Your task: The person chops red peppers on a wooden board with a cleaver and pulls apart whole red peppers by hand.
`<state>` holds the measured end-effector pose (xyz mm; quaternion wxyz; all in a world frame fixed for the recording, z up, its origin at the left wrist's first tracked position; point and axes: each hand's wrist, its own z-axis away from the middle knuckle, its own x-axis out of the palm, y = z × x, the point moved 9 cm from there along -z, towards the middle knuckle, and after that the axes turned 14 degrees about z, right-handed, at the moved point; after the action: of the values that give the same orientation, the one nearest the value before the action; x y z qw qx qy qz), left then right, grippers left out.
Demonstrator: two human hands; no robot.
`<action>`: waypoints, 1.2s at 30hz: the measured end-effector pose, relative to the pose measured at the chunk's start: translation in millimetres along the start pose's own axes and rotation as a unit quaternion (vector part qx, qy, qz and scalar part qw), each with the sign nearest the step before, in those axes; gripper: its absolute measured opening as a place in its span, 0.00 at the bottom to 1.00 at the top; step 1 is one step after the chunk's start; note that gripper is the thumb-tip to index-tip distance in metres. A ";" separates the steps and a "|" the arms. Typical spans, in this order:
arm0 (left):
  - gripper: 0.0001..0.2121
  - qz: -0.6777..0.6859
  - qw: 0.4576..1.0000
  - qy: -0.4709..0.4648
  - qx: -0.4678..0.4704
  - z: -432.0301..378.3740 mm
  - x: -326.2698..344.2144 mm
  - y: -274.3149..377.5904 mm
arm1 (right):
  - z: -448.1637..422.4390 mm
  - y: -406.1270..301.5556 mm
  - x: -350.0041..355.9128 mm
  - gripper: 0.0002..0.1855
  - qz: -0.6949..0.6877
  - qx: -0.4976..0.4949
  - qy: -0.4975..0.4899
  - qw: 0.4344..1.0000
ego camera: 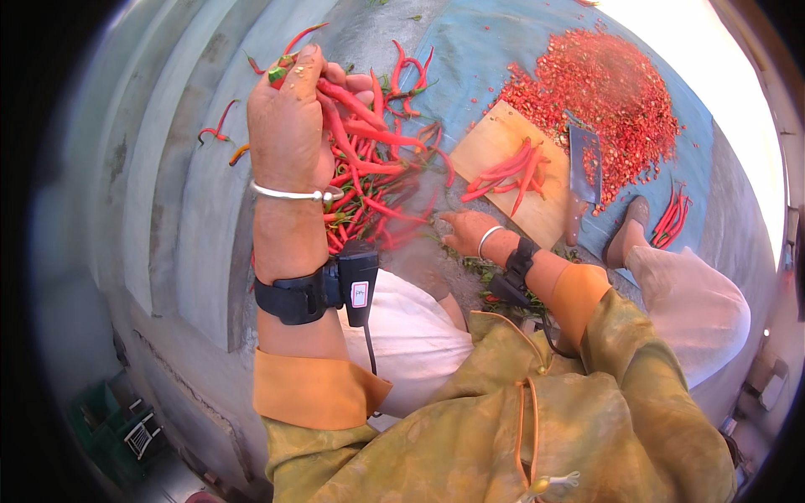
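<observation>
My left hand [292,113] is raised over a heap of whole red chili peppers [361,207], its fingers closed round a bunch of long red chilies [352,126]. Lower and to the right, my right hand [468,231] is between the heap and a wooden cutting board [547,220]; no chili shows in it, and its fingertips are partly blurred. Several red chilies [509,170] lie together on the board. A cleaver [585,165] with a wooden handle rests along the board's right edge, with chopped bits on its blade.
A large pile of chopped red chili [604,94] covers part of a blue cloth [465,38]. More whole chilies [671,217] lie on the cloth near my foot [632,220]. Concrete steps [207,251] rise at left, with stray chilies. Green stems [481,270] litter the ground below the board.
</observation>
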<state>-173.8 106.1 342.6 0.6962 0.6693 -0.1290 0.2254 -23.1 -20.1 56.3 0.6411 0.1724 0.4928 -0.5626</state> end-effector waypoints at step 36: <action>0.10 -0.401 0.846 -0.348 -0.044 45.6 45.4 -76.3 | 60.0 8.4 -125.1 0.09 -0.682 -0.020 0.066 0.728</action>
<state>-91.8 67.1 301.0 0.6641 0.6660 -0.0928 -0.3268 25.4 4.9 184.1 0.0542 -0.1865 0.5298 -0.8256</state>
